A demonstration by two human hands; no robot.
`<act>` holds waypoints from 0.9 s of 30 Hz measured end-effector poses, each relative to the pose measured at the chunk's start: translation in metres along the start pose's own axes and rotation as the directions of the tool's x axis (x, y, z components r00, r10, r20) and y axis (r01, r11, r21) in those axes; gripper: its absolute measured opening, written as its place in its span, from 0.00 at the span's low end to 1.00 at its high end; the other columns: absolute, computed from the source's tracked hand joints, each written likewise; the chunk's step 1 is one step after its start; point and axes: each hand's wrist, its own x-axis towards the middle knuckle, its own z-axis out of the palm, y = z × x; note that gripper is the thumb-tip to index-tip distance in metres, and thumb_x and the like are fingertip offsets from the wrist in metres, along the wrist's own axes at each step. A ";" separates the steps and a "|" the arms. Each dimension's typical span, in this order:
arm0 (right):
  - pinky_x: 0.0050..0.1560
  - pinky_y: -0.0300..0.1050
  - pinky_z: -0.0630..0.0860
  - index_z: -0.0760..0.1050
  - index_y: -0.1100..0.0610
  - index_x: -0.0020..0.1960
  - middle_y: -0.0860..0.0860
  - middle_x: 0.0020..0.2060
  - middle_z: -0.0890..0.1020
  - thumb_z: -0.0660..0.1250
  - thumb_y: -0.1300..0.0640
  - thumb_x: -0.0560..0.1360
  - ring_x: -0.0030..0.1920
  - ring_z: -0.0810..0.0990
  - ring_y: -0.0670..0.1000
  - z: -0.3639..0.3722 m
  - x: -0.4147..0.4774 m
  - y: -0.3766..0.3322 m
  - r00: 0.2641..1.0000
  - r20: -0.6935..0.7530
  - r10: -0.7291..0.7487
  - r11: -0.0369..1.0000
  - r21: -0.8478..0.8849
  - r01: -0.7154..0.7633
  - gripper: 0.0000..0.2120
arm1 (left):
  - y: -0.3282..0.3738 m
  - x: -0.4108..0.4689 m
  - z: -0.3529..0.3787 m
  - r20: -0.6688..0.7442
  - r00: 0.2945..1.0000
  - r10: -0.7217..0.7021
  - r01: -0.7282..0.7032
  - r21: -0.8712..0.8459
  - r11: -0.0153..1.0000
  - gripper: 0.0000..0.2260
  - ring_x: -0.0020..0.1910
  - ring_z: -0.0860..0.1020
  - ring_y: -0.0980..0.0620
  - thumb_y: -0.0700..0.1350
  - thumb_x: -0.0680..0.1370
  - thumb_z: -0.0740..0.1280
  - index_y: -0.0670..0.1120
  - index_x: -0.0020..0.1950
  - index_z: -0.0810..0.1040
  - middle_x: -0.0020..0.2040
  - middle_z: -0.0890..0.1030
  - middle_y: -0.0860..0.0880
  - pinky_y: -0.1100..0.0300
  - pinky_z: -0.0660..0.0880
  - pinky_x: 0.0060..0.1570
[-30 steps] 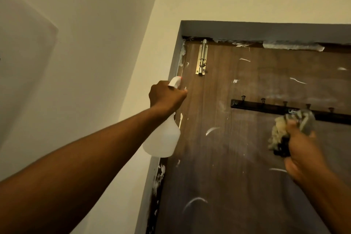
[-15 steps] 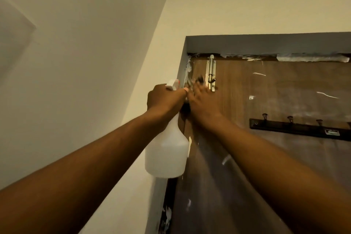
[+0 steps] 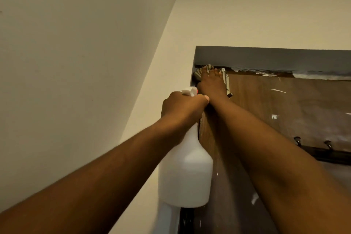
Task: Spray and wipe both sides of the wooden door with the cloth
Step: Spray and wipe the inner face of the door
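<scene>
The brown wooden door [image 3: 284, 112] fills the right side, flecked with white paint marks. My right hand [image 3: 209, 81] is stretched up to the door's top left corner, pressing a beige cloth [image 3: 201, 72] flat against the wood; only the cloth's edge shows past my fingers. My left hand [image 3: 182, 110] grips the neck and trigger of a white spray bottle [image 3: 186, 173], held upright just left of the door's edge, below the right hand.
A metal slide bolt [image 3: 227, 83] sits just right of my right hand. A dark hook rail [image 3: 326, 153] crosses the door lower right. The grey door frame [image 3: 266, 57] runs along the top. Pale walls [image 3: 76, 62] meet in a corner at left.
My right hand with the cloth has moved from near the hook rail up and left to the door's top corner. The view tilted upward; the left hand keeps the bottle.
</scene>
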 end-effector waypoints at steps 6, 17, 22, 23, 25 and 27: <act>0.75 0.58 0.60 0.63 0.60 0.75 0.61 0.75 0.65 0.57 0.50 0.83 0.76 0.61 0.61 -0.007 -0.108 0.001 0.987 0.106 -0.118 0.988 0.114 0.106 0.24 | 0.012 -0.014 0.004 0.047 0.999 0.003 -0.002 -0.014 1.000 0.16 0.41 0.82 0.46 0.51 0.68 0.69 0.44 0.51 0.79 0.41 0.83 0.43 0.47 0.81 0.47; 0.79 0.54 0.48 0.47 0.54 0.81 0.57 0.80 0.52 0.49 0.46 0.84 0.80 0.48 0.56 -0.030 -0.159 0.091 0.998 0.066 0.007 0.999 -0.034 -0.005 0.28 | 0.018 -0.047 0.035 0.181 0.983 -0.015 0.020 -0.021 1.000 0.10 0.45 0.82 0.45 0.48 0.74 0.67 0.47 0.50 0.69 0.45 0.82 0.42 0.48 0.80 0.51; 0.78 0.52 0.46 0.49 0.52 0.81 0.54 0.80 0.52 0.50 0.48 0.84 0.80 0.48 0.53 -0.043 -0.098 0.106 0.994 0.090 -0.069 0.997 -0.020 0.071 0.27 | 0.010 -0.045 0.046 0.212 0.977 -0.035 0.051 -0.071 0.996 0.12 0.40 0.81 0.48 0.49 0.75 0.68 0.46 0.54 0.69 0.44 0.82 0.42 0.54 0.79 0.44; 0.78 0.52 0.47 0.49 0.52 0.81 0.54 0.80 0.53 0.50 0.49 0.85 0.80 0.49 0.54 -0.046 -0.079 0.108 0.993 0.093 -0.079 0.996 -0.044 0.084 0.26 | 0.007 -0.044 0.046 0.218 0.975 -0.040 0.060 -0.085 0.995 0.12 0.39 0.80 0.49 0.49 0.75 0.68 0.46 0.53 0.69 0.43 0.81 0.43 0.55 0.79 0.42; 0.77 0.53 0.50 0.49 0.52 0.81 0.54 0.80 0.53 0.50 0.50 0.85 0.79 0.51 0.56 -0.052 -0.039 0.111 0.990 0.122 -0.076 0.990 -0.107 0.089 0.26 | 0.004 -0.042 0.046 0.225 0.973 -0.049 0.075 -0.111 0.991 0.12 0.37 0.79 0.50 0.49 0.75 0.68 0.46 0.53 0.70 0.41 0.80 0.44 0.57 0.79 0.40; 0.77 0.54 0.51 0.49 0.51 0.81 0.53 0.80 0.52 0.51 0.52 0.84 0.79 0.52 0.56 -0.056 -0.007 0.110 0.986 0.154 -0.060 0.991 -0.111 0.077 0.26 | 0.003 -0.039 0.046 0.214 0.976 -0.051 0.081 -0.133 0.988 0.13 0.37 0.79 0.50 0.48 0.75 0.68 0.45 0.56 0.70 0.42 0.80 0.43 0.57 0.79 0.39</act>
